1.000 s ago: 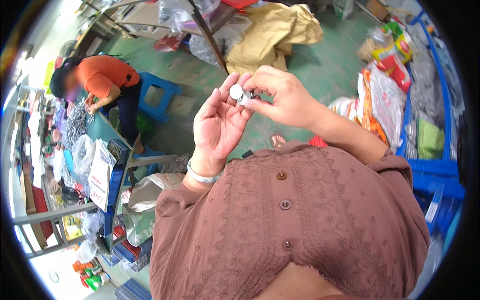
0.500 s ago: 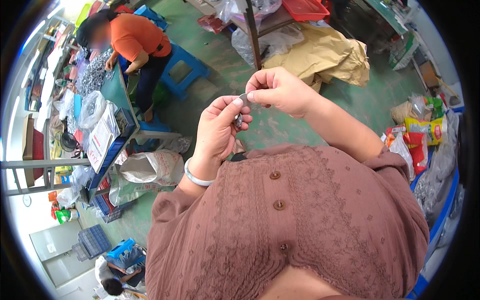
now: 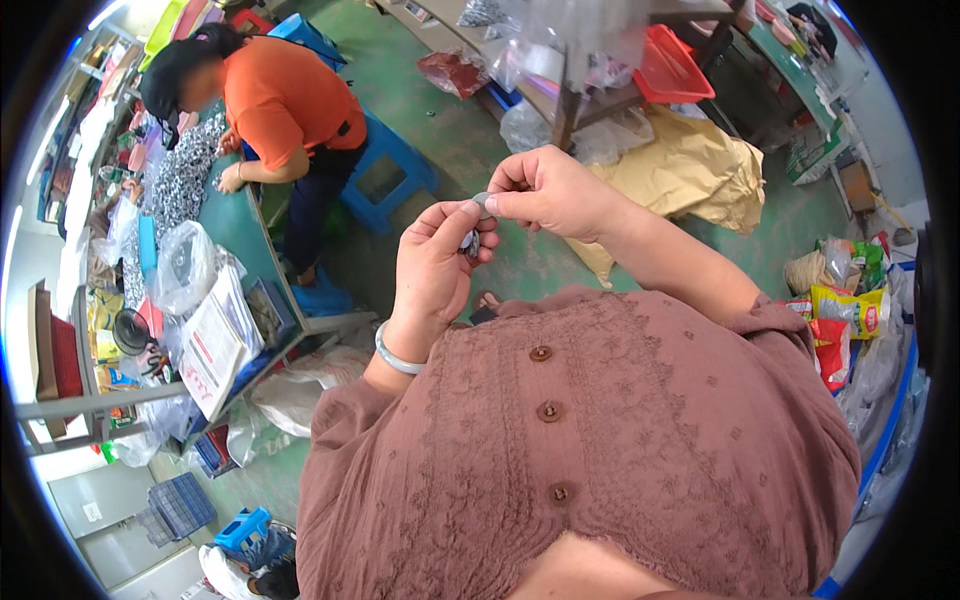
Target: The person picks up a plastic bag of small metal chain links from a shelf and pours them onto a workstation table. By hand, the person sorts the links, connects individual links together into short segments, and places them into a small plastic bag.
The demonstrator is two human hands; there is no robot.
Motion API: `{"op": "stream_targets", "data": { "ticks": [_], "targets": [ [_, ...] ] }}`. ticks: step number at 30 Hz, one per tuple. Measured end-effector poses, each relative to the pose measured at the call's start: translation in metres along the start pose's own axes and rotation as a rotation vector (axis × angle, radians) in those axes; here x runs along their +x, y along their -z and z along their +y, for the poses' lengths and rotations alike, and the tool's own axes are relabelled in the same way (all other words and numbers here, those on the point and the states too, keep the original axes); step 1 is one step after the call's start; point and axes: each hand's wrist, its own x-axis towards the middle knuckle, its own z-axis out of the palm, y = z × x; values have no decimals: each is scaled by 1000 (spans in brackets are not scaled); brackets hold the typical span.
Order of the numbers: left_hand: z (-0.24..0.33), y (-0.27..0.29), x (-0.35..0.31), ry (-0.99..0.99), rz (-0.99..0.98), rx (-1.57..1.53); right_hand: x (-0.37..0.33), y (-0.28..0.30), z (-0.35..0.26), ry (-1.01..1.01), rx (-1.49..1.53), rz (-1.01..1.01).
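Note:
In front of my chest, both hands meet at a small flat grey disc [image 3: 483, 204]. My left hand [image 3: 430, 265] pinches one edge of it between thumb and fingertips. Its curled fingers also cup a few small shiny dark and silvery pieces [image 3: 469, 243], too small to name. From the other side my right hand [image 3: 560, 195] grips the disc's edge with thumb and forefinger, its other fingers bent inward. A pale bangle [image 3: 399, 360] circles my left wrist.
At left, a person in an orange top [image 3: 285, 100] leans over a green table [image 3: 232, 222] heaped with small metallic pieces [image 3: 187, 165]. A blue stool [image 3: 395, 180] stands behind them. Brown wrapping [image 3: 690, 185] lies ahead on the floor. A red tray [image 3: 672, 65] sits on the far bench.
The room has shifted in view as my head turned. My hands remain together on the disc, tilted slightly differently. The person in orange has moved a hand along the table.

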Motion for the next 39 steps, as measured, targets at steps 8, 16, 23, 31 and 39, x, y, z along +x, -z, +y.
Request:
{"op": "stream_targets", "data": {
  "ticks": [8,16,23,31,39],
  "targets": [
    [70,62,94,33,-30,-14,125,-6,-15,-55,21,-14],
    [110,90,191,74,24,-291,240,33,-19,-37,162,57],
    [162,102,289,19,-45,-626,363,88,-59,176,-229,-120],
    [215,105,386,-110,-99,-728,470,119,-132,142,-585,-285],
    [268,121,513,-216,-48,-748,599,157,-146,312,-853,-387]
  ]
}}
